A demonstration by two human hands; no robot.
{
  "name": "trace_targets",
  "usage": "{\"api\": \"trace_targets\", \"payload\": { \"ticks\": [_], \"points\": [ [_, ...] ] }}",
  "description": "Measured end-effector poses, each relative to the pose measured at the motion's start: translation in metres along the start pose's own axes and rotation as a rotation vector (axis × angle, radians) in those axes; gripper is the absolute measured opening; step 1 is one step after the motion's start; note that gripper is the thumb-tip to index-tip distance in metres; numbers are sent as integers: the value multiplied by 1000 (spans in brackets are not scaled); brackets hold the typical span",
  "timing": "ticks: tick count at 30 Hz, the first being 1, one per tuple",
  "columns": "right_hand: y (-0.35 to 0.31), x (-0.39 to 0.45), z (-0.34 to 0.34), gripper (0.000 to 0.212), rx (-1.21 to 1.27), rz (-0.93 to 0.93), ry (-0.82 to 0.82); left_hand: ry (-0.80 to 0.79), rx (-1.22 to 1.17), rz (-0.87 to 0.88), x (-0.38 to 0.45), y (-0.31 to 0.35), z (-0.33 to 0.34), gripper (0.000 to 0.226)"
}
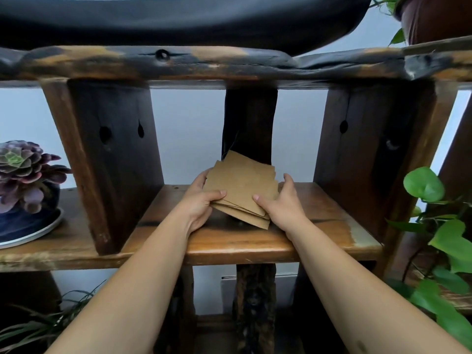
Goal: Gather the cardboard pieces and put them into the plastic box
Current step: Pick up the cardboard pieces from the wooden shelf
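Note:
A stack of several brown cardboard pieces is held tilted just above the wooden shelf board, in the middle compartment. My left hand grips the stack's left side, thumb on top. On the right side, my right hand grips it too, thumb on the top sheet and fingers curled around the far edge. The sheets are fanned slightly at the near corner. No plastic box is in view.
Dark wooden uprights wall the compartment left and right, with a post behind the stack. A purple succulent in a blue pot sits at left. Green vine leaves hang at right. A black cushion lies above.

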State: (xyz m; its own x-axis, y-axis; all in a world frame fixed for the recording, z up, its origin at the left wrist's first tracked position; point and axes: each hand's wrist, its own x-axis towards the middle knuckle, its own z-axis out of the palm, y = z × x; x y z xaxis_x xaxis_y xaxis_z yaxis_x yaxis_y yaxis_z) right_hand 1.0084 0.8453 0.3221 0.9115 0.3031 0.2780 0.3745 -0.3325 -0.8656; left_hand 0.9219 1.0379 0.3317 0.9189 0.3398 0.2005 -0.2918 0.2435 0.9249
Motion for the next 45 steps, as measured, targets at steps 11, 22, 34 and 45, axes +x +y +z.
{"api": "trace_targets", "payload": {
  "ticks": [11,22,34,45],
  "points": [
    [-4,-8,-1,89,167,-149,10,98,564,172,-4,-5,7,106],
    [2,-4,4,83,-15,-151,43,112,858,249,-3,-16,12,82],
    [-8,-12,-2,78,78,-95,64,122,956,245,-20,-5,32,67],
    [-13,-20,-9,56,33,-107,-36,160,1084,112,-30,-2,41,62]
  ]
}}
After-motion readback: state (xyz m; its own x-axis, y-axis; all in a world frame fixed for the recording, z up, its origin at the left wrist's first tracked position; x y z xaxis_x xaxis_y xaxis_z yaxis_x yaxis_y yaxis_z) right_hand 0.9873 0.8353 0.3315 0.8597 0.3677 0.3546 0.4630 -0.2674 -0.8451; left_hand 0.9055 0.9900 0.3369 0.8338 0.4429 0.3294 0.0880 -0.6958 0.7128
